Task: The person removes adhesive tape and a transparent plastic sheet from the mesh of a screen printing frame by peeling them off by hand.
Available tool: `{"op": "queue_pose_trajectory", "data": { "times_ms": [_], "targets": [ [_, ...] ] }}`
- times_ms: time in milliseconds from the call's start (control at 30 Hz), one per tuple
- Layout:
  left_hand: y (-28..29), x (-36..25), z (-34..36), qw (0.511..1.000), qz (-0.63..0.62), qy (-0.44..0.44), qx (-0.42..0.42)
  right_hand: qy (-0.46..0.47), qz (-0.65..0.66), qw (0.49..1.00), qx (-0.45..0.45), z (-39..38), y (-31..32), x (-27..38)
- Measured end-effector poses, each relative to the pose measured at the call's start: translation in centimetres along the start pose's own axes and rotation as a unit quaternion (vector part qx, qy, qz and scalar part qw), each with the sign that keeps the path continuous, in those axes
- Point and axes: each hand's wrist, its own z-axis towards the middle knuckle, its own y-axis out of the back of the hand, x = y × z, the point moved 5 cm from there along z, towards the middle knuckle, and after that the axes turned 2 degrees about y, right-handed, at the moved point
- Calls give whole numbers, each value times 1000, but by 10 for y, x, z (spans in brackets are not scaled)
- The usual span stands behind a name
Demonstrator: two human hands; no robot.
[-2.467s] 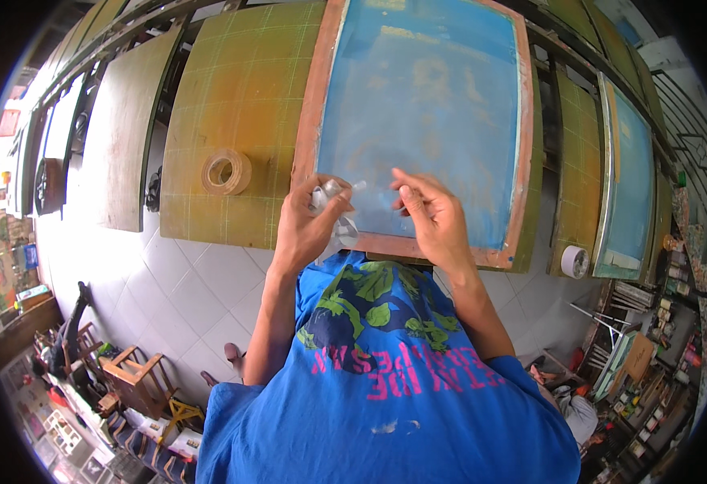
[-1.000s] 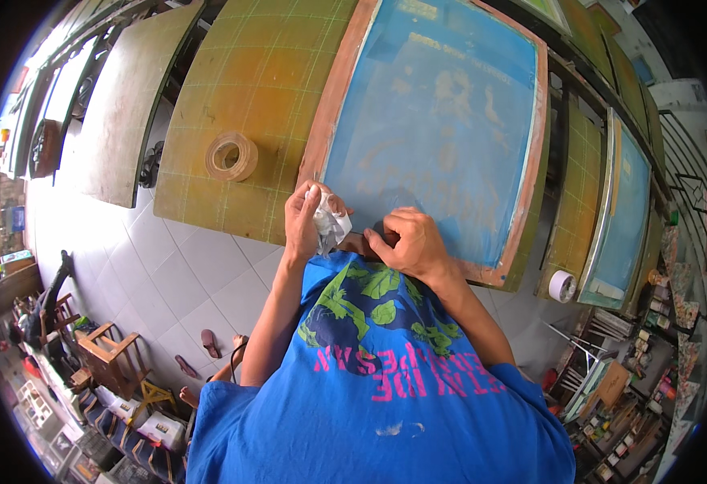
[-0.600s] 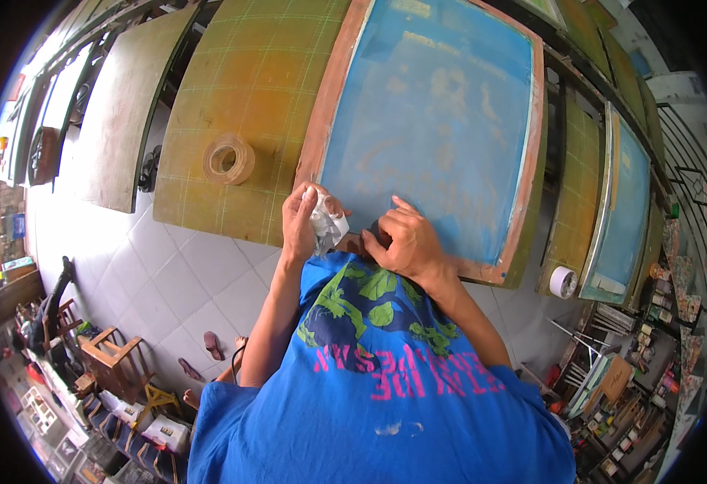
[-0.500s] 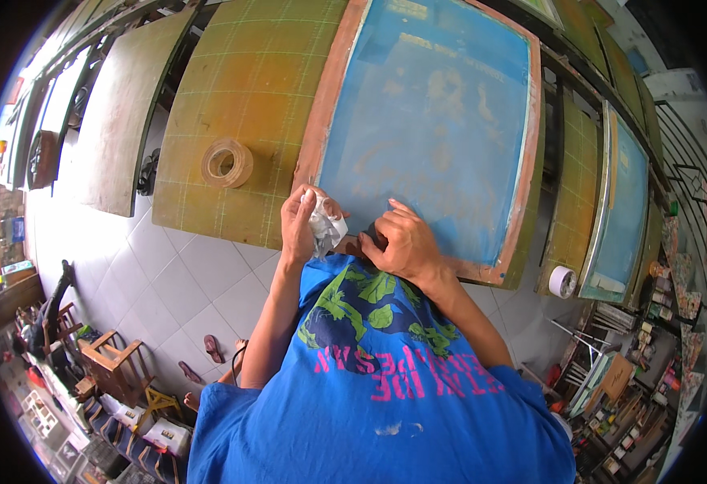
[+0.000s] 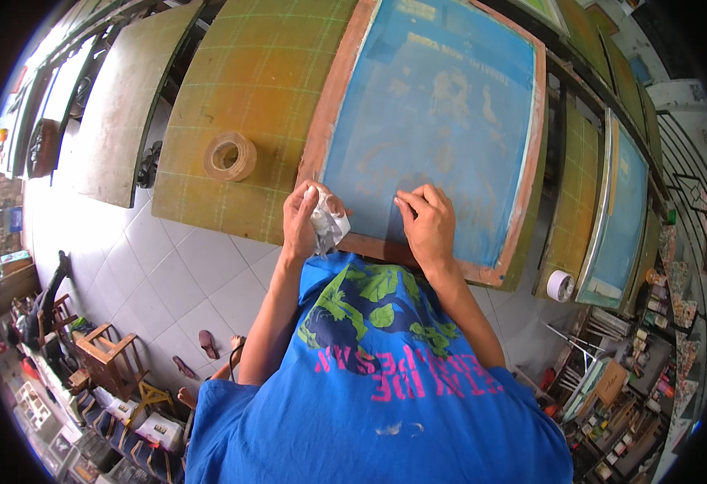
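Note:
A silk-screen frame with blue mesh (image 5: 434, 121) and a worn reddish-brown border lies in front of me, with faint pale lettering and shapes on the mesh. At its near left corner my left hand (image 5: 298, 222) is closed around a crumpled white wad (image 5: 331, 226), which looks like thin plastic or paper. Over the near part of the mesh, my right hand (image 5: 430, 230) holds thumb and forefinger pinched together. Whatever sits between those fingertips, if anything, is too small to make out. Its other fingers are curled.
A roll of brown tape (image 5: 230, 156) lies on the yellow-green gridded board (image 5: 264, 89) at the left. Further right are a white tape roll (image 5: 561, 285) and another blue screen (image 5: 619, 210). A wooden stool (image 5: 110, 355) and sandals (image 5: 208, 344) stand on the tiled floor.
My right hand has risen from the frame's near edge to a spot over the mesh, moving right and turning more upright. My left hand keeps the white wad and has hardly moved.

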Motion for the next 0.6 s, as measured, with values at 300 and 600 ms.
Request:
{"op": "queue_pose_trajectory", "data": {
  "times_ms": [300,600],
  "targets": [
    [0,-1,1,1000,-7,-3,9,75,-188,978,51,0,-18,10],
    [2,0,1,1000,-17,-2,-6,93,-130,987,30,-3,-20,4]
  ]
}}
